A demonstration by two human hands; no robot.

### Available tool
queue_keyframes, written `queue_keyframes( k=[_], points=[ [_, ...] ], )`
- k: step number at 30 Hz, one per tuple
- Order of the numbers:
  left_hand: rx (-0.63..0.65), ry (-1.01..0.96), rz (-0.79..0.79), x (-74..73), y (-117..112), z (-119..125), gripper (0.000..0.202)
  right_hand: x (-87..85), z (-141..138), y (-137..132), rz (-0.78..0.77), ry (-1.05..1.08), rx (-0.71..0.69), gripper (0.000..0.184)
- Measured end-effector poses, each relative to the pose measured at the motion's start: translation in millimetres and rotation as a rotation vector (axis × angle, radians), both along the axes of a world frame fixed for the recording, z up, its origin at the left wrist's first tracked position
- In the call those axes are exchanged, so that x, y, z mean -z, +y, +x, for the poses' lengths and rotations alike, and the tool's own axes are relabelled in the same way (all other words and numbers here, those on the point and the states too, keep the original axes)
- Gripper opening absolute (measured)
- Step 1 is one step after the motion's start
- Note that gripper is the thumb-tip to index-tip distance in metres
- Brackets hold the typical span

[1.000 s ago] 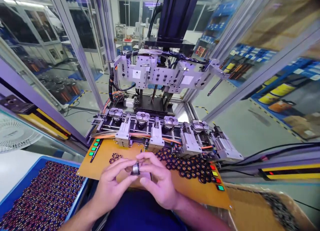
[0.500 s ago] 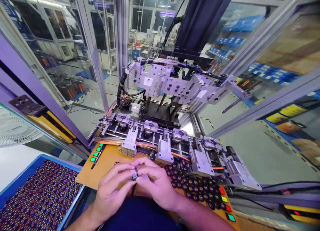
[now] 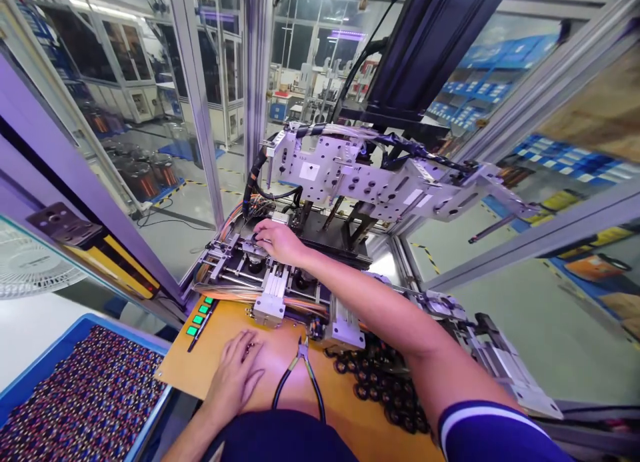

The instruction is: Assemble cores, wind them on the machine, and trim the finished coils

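Orange-brown board [image 3: 187, 367] spreads before the person, whose right arm crosses over it to the leftmost metal fixture [image 3: 253, 250]. There the right hand [image 3: 279, 241] bends its thumb and fingers close together about a small dark part [image 3: 255, 237], which sits at the fingertips, right over the fixture; whether it is gripped or just touched cannot be told. Low on the board, the left hand [image 3: 237, 370] lies palm down, fingers loosely curved and slightly parted, the thumb standing off from them. Small coppery pieces [image 3: 248, 348] show between its fingers, but the grip is hidden. Pliers [image 3: 303, 351] lie just beside, handles spread toward the person. Dark rings [image 3: 373, 385] cluster farther right, partly behind the forearm.
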State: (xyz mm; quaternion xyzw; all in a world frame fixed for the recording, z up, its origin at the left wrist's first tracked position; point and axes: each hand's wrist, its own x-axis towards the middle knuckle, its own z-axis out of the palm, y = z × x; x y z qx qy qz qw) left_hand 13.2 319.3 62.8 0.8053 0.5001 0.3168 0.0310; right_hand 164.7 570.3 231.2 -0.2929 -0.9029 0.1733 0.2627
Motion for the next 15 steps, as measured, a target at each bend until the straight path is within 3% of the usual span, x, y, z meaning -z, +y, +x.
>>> queue_keyframes(
  k=[6,15],
  points=[
    [-0.046,-0.031,0.005,10.6,4.6,6.1,0.030,19.3,-0.7,13.4,0.038,-0.129,-0.024,0.004],
    [-0.034,-0.017,0.028,8.6,5.7,5.7,0.024,12.2,0.0,13.3,0.062,-0.272,-0.019,0.005]
  ],
)
